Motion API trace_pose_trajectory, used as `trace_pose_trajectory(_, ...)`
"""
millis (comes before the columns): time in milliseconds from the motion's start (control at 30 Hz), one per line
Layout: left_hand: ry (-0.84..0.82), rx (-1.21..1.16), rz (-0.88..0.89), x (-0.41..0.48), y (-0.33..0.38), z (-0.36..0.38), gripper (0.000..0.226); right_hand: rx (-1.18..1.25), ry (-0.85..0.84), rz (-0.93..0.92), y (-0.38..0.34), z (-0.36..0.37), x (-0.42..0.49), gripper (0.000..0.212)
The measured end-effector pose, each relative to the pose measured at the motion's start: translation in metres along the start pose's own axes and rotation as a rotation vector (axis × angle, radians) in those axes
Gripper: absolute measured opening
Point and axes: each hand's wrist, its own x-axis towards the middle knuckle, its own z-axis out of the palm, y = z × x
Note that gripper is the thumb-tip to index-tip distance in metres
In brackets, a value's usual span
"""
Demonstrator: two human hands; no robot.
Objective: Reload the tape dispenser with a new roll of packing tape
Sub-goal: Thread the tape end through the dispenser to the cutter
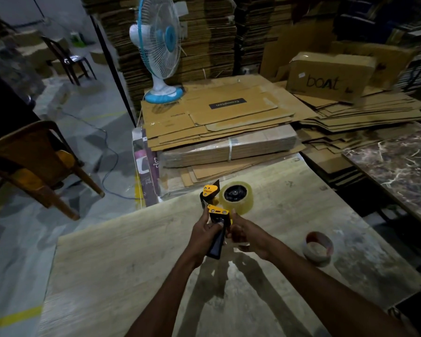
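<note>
Tape dispenser (218,214) held over the table (131,263), well inside its edges: my left hand (204,235) wraps the handle, my right hand (244,237) pinches the frame's side. Clear roll (237,198) sits on the hub (far end). Bare tabletop, then a tape core (319,248) near the right edge.

Packing warehouse, flat cardboard stacks (219,113) everywhere, boat carton (331,76), table fan (159,47)
</note>
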Motion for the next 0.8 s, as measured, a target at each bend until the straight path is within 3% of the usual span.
trace_pose_trajectory(400,0.014,0.003,0.034,0.000,-0.009,0.019,0.066,0.206,-0.078,0.149,-0.005,-0.011,0.002,0.062)
trace_pose_trajectory(633,-0.037,0.154,0.099,-0.003,-0.003,0.019,0.054,0.144,-0.059,0.179,-0.011,-0.016,0.006,0.054)
trace_pose_trajectory(800,-0.066,0.098,0.101,-0.004,-0.001,0.017,0.051,0.091,-0.063,0.182,-0.023,-0.018,0.000,0.049)
